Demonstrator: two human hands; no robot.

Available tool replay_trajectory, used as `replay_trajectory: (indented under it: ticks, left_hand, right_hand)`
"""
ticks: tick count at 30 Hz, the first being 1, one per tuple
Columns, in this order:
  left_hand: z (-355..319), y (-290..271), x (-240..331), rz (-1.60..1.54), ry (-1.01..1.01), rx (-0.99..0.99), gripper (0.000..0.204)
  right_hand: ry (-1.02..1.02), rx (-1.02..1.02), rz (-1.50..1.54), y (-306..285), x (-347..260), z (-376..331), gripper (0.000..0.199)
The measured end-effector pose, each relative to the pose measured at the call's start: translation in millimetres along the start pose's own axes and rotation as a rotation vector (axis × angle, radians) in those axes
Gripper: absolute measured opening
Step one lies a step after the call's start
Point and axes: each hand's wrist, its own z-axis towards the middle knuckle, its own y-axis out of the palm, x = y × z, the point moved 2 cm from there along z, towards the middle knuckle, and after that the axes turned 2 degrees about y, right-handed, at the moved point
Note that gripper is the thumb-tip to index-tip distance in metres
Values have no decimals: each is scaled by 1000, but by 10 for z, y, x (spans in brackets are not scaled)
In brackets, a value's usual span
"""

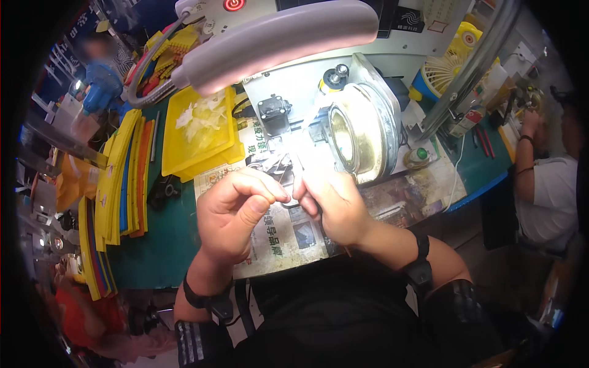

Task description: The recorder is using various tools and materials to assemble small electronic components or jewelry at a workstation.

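My left hand [232,214] is closed, with thumb and fingers curled together and the fingertips pointing right. Close beside it, my right hand [337,205] is also closed, its fingers bent inward. The fingertips of both hands nearly meet under the bright light. Whatever they pinch is too small and washed out to make out. Just beyond the fingers lies a heap of small shiny metal pieces [274,162]. Printed paper sheets [270,242] cover the bench below my hands.
A round metal drum-like machine part [362,132] stands beyond my right hand. A black block-shaped device [274,115] sits behind the metal pieces. Overhead hangs a lamp [282,46]. At left are a yellow bin [199,162] and stacked yellow strips [116,184]. A co-worker [546,184] sits at right.
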Motion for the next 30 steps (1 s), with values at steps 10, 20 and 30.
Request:
replay_trajectory:
  ticks: [10, 20, 30]
  left_hand:
    - [-5, 19, 17, 68, 15, -7, 5]
    - [-69, 236, 398, 106, 90, -233, 8]
    - [718, -1634, 16, 1427, -212, 47, 20]
  right_hand:
    - [44, 22, 56, -3, 103, 153, 35]
    - [168, 23, 212, 23, 73, 149, 37]
    - [-54, -133, -892, -790, -42, -513, 24]
